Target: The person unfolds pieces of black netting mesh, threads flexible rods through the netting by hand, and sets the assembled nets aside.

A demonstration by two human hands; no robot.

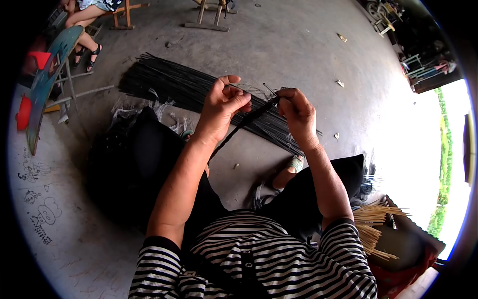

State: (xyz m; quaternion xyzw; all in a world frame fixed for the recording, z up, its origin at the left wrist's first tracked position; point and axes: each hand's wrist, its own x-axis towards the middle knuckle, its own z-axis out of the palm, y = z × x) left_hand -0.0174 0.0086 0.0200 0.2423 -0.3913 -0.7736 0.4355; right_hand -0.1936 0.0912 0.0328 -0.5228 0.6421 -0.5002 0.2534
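A black, twisted-looking cord point(255, 114) slants from my right hand down to the left, towards my lap. My right hand point(298, 110) is closed on its upper end, thumb and forefinger pinched together, with a thin dark stick end point(269, 89) poking out beside them. My left hand point(224, 107) is in a pinch just left of the cord; what its fingertips hold is too fine to make out. Beyond both hands, a long bundle of thin black rods point(174, 79) lies on the floor, with pale wispy fibres point(169, 103) near its lower left side.
Light-coloured thin sticks point(373, 222) lie bundled at my right, beside a box point(406, 244). Another person's legs point(89, 37) show at the upper left, near a tilted blue-green board point(52, 82). Wooden stool legs point(209, 20) stand at the top. Bright daylight enters on the right.
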